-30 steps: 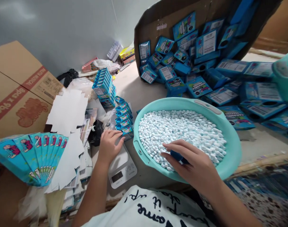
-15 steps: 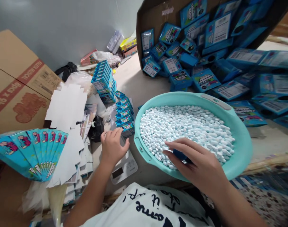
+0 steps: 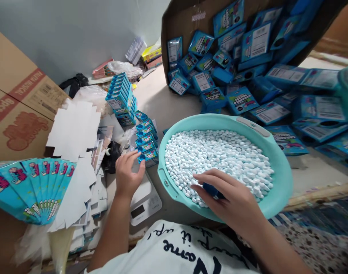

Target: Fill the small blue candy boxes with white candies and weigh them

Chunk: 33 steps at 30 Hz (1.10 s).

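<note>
My right hand (image 3: 228,198) is over the near part of a turquoise basin (image 3: 281,182), its fingers wrapped round a dark blue object (image 3: 211,190) that is mostly hidden, so its kind cannot be made out. Small white candies (image 3: 216,156) fill much of the basin. To the left, my left hand (image 3: 130,173) has thumb and fingers apart beside the nearest of several small blue candy boxes (image 3: 147,155) standing in a row. Its fingertips are at that box's edge; whether they touch it I cannot tell. Under the left hand is a white digital scale (image 3: 152,203).
A large carton (image 3: 170,24) lies open at the back right, blue candy boxes (image 3: 242,99) spilling from it. More boxes are stacked (image 3: 119,97) behind the row. At left are flat white cardboard pieces (image 3: 72,129), fanned blue packages (image 3: 34,190) and a brown carton (image 3: 22,95).
The view has shifted slightly, and a turquoise object now shows at the right edge. My left hand's fingers sit a little closer to the nearest box. The right hand keeps its hold.
</note>
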Each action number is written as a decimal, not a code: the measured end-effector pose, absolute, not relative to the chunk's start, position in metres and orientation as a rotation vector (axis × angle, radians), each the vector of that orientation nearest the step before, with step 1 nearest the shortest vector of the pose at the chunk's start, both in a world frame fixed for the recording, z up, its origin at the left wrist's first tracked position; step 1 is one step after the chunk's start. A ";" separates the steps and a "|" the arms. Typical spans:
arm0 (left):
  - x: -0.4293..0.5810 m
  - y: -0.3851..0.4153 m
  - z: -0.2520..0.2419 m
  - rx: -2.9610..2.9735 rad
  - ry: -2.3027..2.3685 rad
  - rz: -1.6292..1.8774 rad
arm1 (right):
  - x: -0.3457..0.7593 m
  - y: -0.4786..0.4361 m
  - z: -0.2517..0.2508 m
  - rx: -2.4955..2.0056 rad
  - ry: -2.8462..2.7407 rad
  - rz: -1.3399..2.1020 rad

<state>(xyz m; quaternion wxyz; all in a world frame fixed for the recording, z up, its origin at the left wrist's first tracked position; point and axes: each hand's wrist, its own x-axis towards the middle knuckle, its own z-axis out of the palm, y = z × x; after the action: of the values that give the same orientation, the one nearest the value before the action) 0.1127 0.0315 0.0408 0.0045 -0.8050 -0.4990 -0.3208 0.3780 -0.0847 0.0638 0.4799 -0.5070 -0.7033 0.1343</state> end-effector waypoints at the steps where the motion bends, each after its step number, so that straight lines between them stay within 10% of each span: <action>1: 0.113 0.035 0.042 -2.537 -1.594 -0.981 | 0.378 -0.085 0.063 -1.235 -1.714 0.331; 9: 0.118 0.065 0.040 -2.704 -1.951 -0.321 | 0.377 -0.089 0.064 -1.220 -1.679 0.267; 23: 0.105 0.130 0.067 -2.826 -1.795 -0.605 | 0.378 -0.088 0.061 -1.132 -1.654 0.254; 33: 0.176 0.261 0.117 -2.778 -1.137 0.419 | 0.380 -0.088 0.060 -1.164 -1.610 0.242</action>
<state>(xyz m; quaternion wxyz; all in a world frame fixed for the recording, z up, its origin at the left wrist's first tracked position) 0.1762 0.2608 0.1169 0.0552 -0.9152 -0.3744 0.1381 0.3798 -0.0878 0.0599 0.5397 -0.4894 -0.6774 0.1016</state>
